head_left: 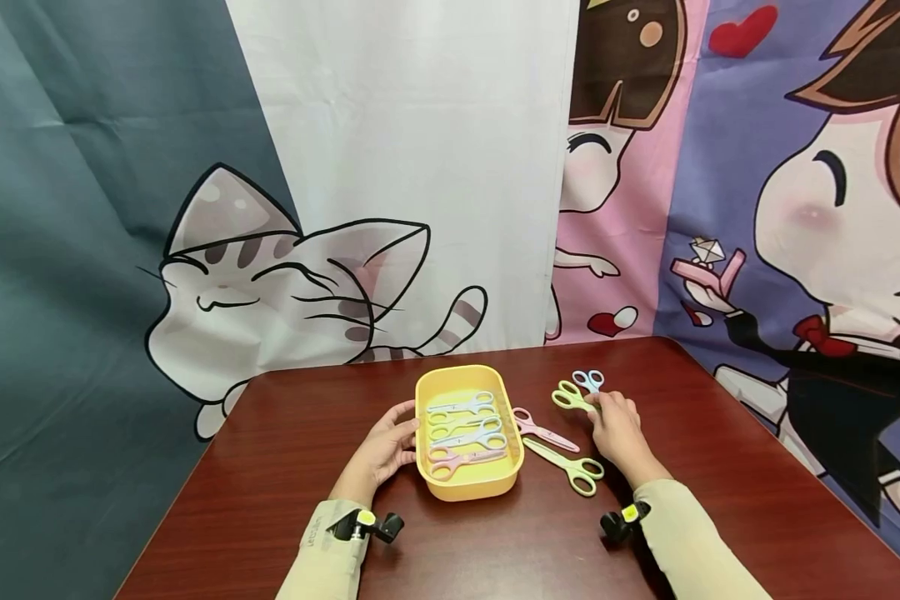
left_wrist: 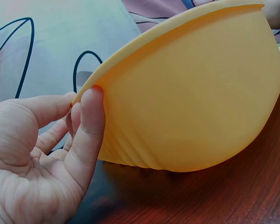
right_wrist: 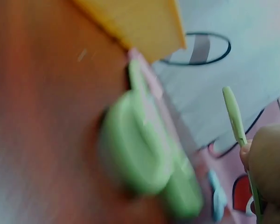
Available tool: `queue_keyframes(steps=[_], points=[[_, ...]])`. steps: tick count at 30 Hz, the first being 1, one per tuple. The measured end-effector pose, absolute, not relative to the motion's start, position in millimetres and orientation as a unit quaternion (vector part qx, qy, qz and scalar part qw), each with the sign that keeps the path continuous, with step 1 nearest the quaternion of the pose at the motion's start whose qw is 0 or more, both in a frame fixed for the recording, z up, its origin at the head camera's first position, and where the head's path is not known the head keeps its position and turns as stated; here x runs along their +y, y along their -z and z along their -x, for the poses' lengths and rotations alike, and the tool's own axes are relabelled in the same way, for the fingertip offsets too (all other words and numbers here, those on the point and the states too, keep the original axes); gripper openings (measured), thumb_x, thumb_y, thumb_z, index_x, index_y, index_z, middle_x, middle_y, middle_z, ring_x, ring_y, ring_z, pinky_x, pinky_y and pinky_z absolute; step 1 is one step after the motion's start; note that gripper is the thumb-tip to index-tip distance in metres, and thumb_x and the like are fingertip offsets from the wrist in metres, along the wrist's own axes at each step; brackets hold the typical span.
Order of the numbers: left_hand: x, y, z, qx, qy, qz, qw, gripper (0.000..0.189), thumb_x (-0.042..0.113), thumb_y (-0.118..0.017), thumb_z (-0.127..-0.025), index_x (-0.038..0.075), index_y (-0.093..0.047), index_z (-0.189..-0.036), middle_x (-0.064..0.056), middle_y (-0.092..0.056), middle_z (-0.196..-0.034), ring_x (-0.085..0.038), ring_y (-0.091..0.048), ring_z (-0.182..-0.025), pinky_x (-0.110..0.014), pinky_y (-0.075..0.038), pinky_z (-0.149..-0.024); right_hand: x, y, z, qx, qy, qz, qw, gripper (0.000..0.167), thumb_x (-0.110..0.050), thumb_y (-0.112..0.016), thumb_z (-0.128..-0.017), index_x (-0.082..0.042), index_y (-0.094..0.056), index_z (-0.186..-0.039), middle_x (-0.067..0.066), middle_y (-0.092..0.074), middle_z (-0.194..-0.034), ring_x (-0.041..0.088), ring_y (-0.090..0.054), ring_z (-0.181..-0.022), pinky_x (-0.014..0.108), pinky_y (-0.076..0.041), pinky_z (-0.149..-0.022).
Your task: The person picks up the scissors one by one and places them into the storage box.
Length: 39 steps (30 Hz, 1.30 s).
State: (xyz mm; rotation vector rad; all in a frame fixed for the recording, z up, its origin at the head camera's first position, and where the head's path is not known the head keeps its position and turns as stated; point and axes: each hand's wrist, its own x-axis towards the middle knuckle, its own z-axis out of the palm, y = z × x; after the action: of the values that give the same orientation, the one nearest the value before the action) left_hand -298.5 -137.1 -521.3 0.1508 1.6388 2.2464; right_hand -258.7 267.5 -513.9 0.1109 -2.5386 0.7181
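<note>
A yellow plastic bin (head_left: 468,492) sits on the table with several pastel scissors lying in it. At its left side my left hand (head_left: 384,450) holds the rim; in the left wrist view a fingertip (left_wrist: 91,105) presses the outer wall just under the lip. To the right of the bin, my right hand (head_left: 621,433) pinches green scissors (head_left: 570,396) by the blade end, loops pointing away to the left. Behind it, blue scissors (head_left: 588,381) show their loops, the rest hidden by the hand. Pink scissors (head_left: 546,433) and another green pair (head_left: 570,467) lie beside the bin.
The dark red-brown table (head_left: 450,558) reaches back to a cartoon-printed cloth (head_left: 435,167). The closer green scissors (right_wrist: 135,144) look large and blurred in the right wrist view. A small black camera is strapped to each sleeve.
</note>
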Motion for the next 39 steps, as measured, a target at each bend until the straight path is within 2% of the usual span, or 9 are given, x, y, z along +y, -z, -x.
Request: queue_keyframes(steps=[3,7,15,21,27,32,36,39], points=[[-139,521,299,0.579,-0.795,-0.050,0.175,0.054,0.009,-0.050,-0.106,0.010,-0.028,-0.155,-0.007,-0.062,-0.095,-0.012,-0.059,-0.069,-0.025,-0.056,-0.053,254,499,270,-0.921,-0.276,-0.075,0.264,0.022,0.004,-0.063,-0.091,0.003,-0.064,-0.113,0.026,-0.060,-0.108,0.047,-0.049,-0.101,0.058,-0.038,-0.087],[-141,519,299,0.585,-0.791,-0.052,0.174,0.055,0.009,-0.049,-0.106,0.010,-0.027,-0.156,-0.005,-0.061,-0.094,-0.012,-0.059,-0.070,-0.024,-0.056,-0.054,227,477,286,-0.916,-0.281,-0.117,0.259,0.024,0.003,-0.064,-0.092,0.001,-0.065,-0.117,0.023,-0.059,-0.109,0.045,-0.050,-0.103,0.056,-0.039,-0.089],[-141,520,299,0.580,-0.795,-0.044,0.175,0.053,0.008,-0.049,-0.106,0.010,-0.028,-0.155,-0.005,-0.062,-0.094,-0.012,-0.059,-0.068,-0.024,-0.056,-0.053,163,448,310,-0.925,-0.267,-0.181,0.202,0.023,-0.001,-0.064,-0.095,-0.006,-0.070,-0.116,0.015,-0.060,-0.107,0.037,-0.050,-0.103,0.053,-0.040,-0.089],[-138,520,299,0.577,-0.794,-0.053,0.181,0.054,0.007,-0.049,-0.106,0.008,-0.026,-0.155,-0.004,-0.063,-0.096,-0.012,-0.059,-0.069,-0.024,-0.056,-0.053,130,446,328,-0.944,-0.221,-0.219,0.113,0.026,-0.002,-0.060,-0.097,-0.010,-0.070,-0.120,0.010,-0.060,-0.114,0.032,-0.049,-0.110,0.050,-0.039,-0.096],[-136,521,300,0.576,-0.794,-0.061,0.186,0.054,0.008,-0.050,-0.106,0.009,-0.027,-0.155,-0.004,-0.065,-0.102,-0.012,-0.061,-0.071,-0.023,-0.056,-0.054,109,449,342,-0.950,-0.196,-0.237,0.048,0.028,-0.003,-0.061,-0.099,-0.011,-0.071,-0.123,0.006,-0.061,-0.115,0.026,-0.049,-0.106,0.044,-0.040,-0.093],[-136,522,300,0.568,-0.800,-0.057,0.185,0.052,0.008,-0.050,-0.106,0.010,-0.028,-0.153,-0.003,-0.065,-0.099,-0.011,-0.060,-0.068,-0.023,-0.055,-0.052,101,455,351,-0.951,-0.175,-0.252,0.016,0.029,-0.002,-0.059,-0.099,-0.012,-0.071,-0.123,0.005,-0.064,-0.119,0.027,-0.051,-0.107,0.045,-0.042,-0.094],[-137,522,300,0.566,-0.801,-0.057,0.184,0.052,0.007,-0.049,-0.106,0.009,-0.027,-0.154,-0.002,-0.065,-0.098,-0.010,-0.061,-0.068,-0.023,-0.055,-0.052,98,460,354,-0.948,-0.163,-0.272,0.007,0.028,0.001,-0.059,-0.097,-0.010,-0.074,-0.118,0.006,-0.069,-0.118,0.031,-0.057,-0.111,0.049,-0.041,-0.105],[-136,522,300,0.567,-0.801,-0.056,0.183,0.054,0.006,-0.048,-0.106,0.008,-0.026,-0.154,-0.002,-0.065,-0.098,-0.010,-0.061,-0.068,-0.023,-0.055,-0.052,97,462,355,-0.943,-0.152,-0.295,0.017,0.025,0.003,-0.061,-0.095,-0.007,-0.075,-0.113,0.007,-0.072,-0.114,0.030,-0.062,-0.110,0.048,-0.041,-0.109]])
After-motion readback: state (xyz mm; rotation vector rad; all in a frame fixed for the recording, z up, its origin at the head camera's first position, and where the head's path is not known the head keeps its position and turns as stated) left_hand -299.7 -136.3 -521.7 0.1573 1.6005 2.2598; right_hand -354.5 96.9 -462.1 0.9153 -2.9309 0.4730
